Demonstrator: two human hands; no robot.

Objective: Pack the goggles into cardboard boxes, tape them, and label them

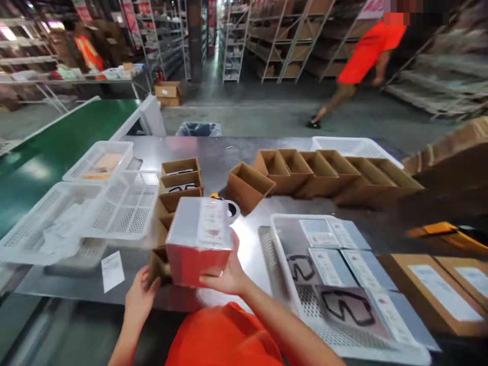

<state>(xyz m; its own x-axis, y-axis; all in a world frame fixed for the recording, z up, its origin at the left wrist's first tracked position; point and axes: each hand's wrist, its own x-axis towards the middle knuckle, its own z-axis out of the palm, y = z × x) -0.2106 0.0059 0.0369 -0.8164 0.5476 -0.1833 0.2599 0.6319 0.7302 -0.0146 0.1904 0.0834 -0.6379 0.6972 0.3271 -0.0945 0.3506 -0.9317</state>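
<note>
My right hand [226, 272] grips a box with a glossy pale top, a printed label and a red side, the red box [198, 262]. It is held tilted above the near table edge. My left hand [142, 292] has its fingers curled at the corner of a small open cardboard box [159, 267], the nearest in a row. The red box covers part of that row. Farther back in the row, open cardboard boxes [181, 183] hold items with dark glasses-frame pictures. A roll of tape [232, 211] shows behind the red box.
On the left, white baskets [124, 203] stand beside a green conveyor [72, 124]. A white basket [280, 244] of labelled boxes lies right. Several open cartons [249, 188] line the back; sealed cartons [438, 290] sit far right. A paper slip [113, 272] lies left. A person [366, 51] walks beyond.
</note>
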